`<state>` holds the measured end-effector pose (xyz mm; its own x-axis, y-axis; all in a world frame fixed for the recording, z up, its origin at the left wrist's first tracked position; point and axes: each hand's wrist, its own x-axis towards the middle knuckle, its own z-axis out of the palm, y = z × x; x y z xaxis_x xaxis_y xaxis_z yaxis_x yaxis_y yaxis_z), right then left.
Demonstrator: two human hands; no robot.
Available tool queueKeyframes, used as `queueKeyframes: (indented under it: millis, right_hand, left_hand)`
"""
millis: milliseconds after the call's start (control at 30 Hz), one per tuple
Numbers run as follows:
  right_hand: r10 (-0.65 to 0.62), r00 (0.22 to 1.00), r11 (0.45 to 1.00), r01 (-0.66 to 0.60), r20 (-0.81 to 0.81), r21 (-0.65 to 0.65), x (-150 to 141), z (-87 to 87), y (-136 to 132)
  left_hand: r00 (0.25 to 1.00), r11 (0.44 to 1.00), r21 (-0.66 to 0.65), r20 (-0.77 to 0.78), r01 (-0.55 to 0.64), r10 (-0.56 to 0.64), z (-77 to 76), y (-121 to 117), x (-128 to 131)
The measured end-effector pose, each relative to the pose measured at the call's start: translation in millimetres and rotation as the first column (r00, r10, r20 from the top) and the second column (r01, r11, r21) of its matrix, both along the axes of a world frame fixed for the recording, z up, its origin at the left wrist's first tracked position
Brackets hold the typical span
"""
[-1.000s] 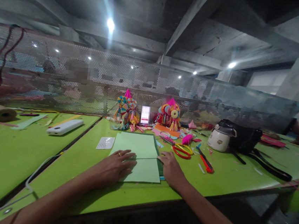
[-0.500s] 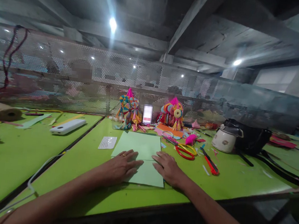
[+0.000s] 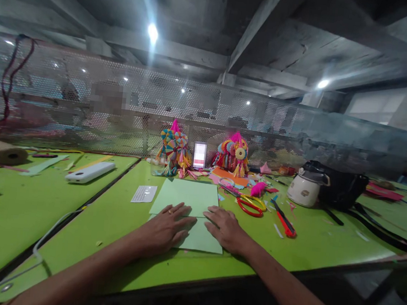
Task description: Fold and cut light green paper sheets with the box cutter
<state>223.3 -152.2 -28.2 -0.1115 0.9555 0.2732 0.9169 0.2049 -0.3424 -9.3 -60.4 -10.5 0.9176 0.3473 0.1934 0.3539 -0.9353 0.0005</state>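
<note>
Pale green paper [image 3: 188, 194] lies flat on the bright green table, with a crosswise edge or crease between its far and near parts. My left hand [image 3: 170, 226] rests on the paper's left side, fingers stretched out to the right. On the right side lies my right hand [image 3: 224, 226], palm down, its fingers spread toward the crosswise line. Neither hand grips anything. Part of the paper's near left corner is hidden under my left hand. Left of the paper is a small white printed card [image 3: 144, 194].
Scissors [image 3: 250, 206] with red and yellow handles and a red cutter [image 3: 284, 220] lie to the right, among paper scraps. Tasselled colourful ornaments [image 3: 173, 147] stand behind. A white jug [image 3: 304, 187] and black bag [image 3: 344, 187] are farther right; a white power bank [image 3: 89, 172] lies left.
My left hand has shifted slightly to the right along the paper, while my right hand stays almost in place. The whole view has drifted a little.
</note>
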Motion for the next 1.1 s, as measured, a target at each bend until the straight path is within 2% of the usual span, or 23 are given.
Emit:
queueKeyframes:
  millis: [100,267,367,467,567,600,667,733,800,900,1000,1100]
  right_hand:
    - [0.012,1.0,1.0,-0.012,0.001,0.005,-1.7,4.3,0.8]
    - [0.125,0.99,0.992,-0.124,0.058,-0.011,-8.4,10.6,7.7]
    - [0.109,0.993,0.992,-0.111,0.041,0.057,-5.5,11.2,9.2]
    - [-0.019,1.0,0.977,0.019,-0.004,0.212,21.3,11.6,4.2]
    - [-0.184,0.983,0.921,0.169,0.011,0.35,75.3,12.8,-10.7]
    - [-0.272,0.962,0.907,0.243,0.037,0.343,95.6,12.8,-18.0]
    - [-0.486,0.866,0.848,0.436,0.114,0.302,132.0,11.5,-34.1]
    - [-0.583,0.773,0.812,0.548,0.249,0.201,156.8,8.0,-48.4]
    - [-0.612,0.717,0.783,0.609,0.333,0.125,168.5,3.5,-56.6]
    - [-0.627,0.693,0.759,0.646,0.355,0.078,171.1,-0.2,-56.4]
    - [-0.662,0.666,0.726,0.684,0.342,0.071,171.9,1.6,-51.4]
    - [-0.723,0.602,0.658,0.75,0.339,0.074,177.0,3.3,-51.3]
  left_hand:
    - [1.0,1.0,-0.005,0.001,0.015,-0.015,0.4,-0.2,0.5]
    - [1.0,1.0,0.012,-0.001,0.005,-0.005,-0.4,-0.7,1.7]
    - [1.0,1.0,0.01,0.0,0.015,-0.015,0.5,-1.9,2.0]
    - [1.0,1.0,0.0,-0.02,0.023,-0.023,1.7,-2.4,2.1]
    - [1.0,1.0,-0.008,-0.017,0.018,-0.018,2.6,-1.6,1.9]
    - [1.0,1.0,-0.012,-0.013,0.019,-0.019,2.6,-1.1,1.8]
    - [1.0,1.0,-0.021,-0.011,0.018,-0.018,1.4,0.1,1.7]
    - [1.0,0.999,-0.03,-0.001,0.017,-0.017,-1.2,1.8,1.7]
    - [1.0,0.999,-0.041,0.018,0.019,-0.018,-3.3,3.9,1.7]
    - [0.999,0.998,-0.064,0.036,0.014,-0.012,1.4,7.9,2.8]
    - [1.0,0.994,-0.114,-0.003,0.001,-0.002,19.2,14.6,8.7]
    - [0.996,0.988,-0.127,-0.031,-0.087,0.084,37.2,26.2,21.8]
